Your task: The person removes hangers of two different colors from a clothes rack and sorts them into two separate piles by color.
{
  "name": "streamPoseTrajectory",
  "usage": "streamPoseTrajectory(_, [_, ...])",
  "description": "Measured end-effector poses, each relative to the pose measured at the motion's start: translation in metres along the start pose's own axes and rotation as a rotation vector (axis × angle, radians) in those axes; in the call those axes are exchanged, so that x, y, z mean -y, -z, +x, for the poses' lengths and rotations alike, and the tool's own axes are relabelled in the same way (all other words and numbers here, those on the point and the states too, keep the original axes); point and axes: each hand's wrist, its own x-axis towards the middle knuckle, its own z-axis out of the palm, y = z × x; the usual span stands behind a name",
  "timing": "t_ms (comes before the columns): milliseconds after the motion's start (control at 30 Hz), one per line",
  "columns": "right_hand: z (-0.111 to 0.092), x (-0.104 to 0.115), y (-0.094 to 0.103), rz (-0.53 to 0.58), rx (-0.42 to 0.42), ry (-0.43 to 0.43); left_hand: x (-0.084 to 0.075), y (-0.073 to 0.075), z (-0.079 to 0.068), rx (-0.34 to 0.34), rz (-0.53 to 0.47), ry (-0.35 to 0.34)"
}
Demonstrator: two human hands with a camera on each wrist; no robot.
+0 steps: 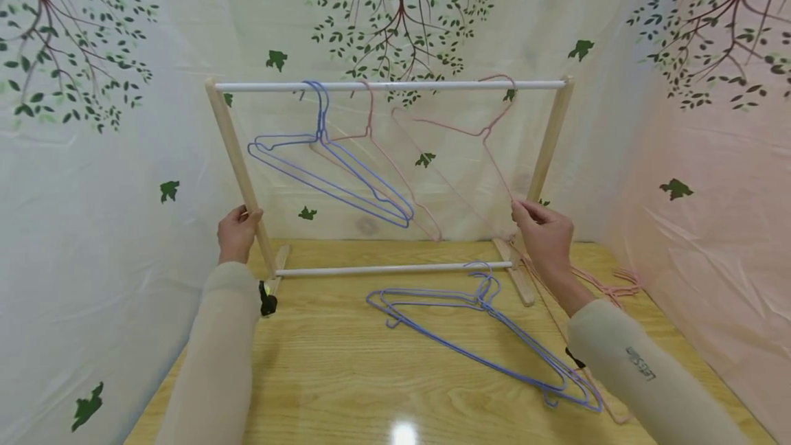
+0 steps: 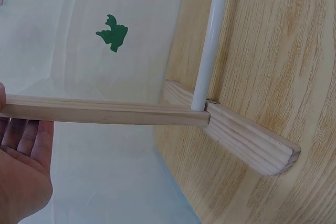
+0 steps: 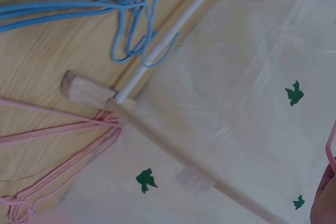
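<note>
My left hand (image 1: pixel 237 233) grips the left wooden post (image 1: pixel 230 136) of a small rack; in the left wrist view the fingers (image 2: pixel 43 142) lie behind that post. At the right, my right hand (image 1: pixel 546 233) pinches the lower corner of a pink wire hanger (image 1: pixel 501 174). This hanger's hook curves over the white top rail (image 1: pixel 432 86) near the right post (image 1: pixel 548 139). Only the edge of the right hand (image 3: pixel 325 198) shows in the right wrist view. Further left on the rail hang two blue hangers (image 1: pixel 320 122) and another pink hanger (image 1: pixel 369 112).
Several blue hangers (image 1: pixel 484 299) lie stacked on the wooden table (image 1: pixel 334 376), hooks near the white lower bar (image 1: pixel 395 270). A pile of pink hangers (image 3: pixel 58 129) lies beside the rack's right foot (image 1: pixel 516 277). A leaf-patterned sheet (image 1: pixel 185 40) surrounds the table.
</note>
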Motion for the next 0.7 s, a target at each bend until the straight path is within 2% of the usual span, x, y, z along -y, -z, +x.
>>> streamPoseTrajectory(267, [-0.018, 0.019, 0.027, -0.012, -0.033, -0.029, 0.000, 0.001, 0.006, 0.012, 0.008, -0.006])
streamPoseTrajectory(533, [-0.022, -0.016, 0.054, -0.019, -0.099, -0.075, 0.000, -0.001, 0.009, 0.032, 0.001, -0.001])
streamPoseTrajectory(700, [-0.033, -0.024, 0.074, -0.024, -0.124, -0.106, 0.000, -0.001, 0.009, 0.025, -0.003, -0.007])
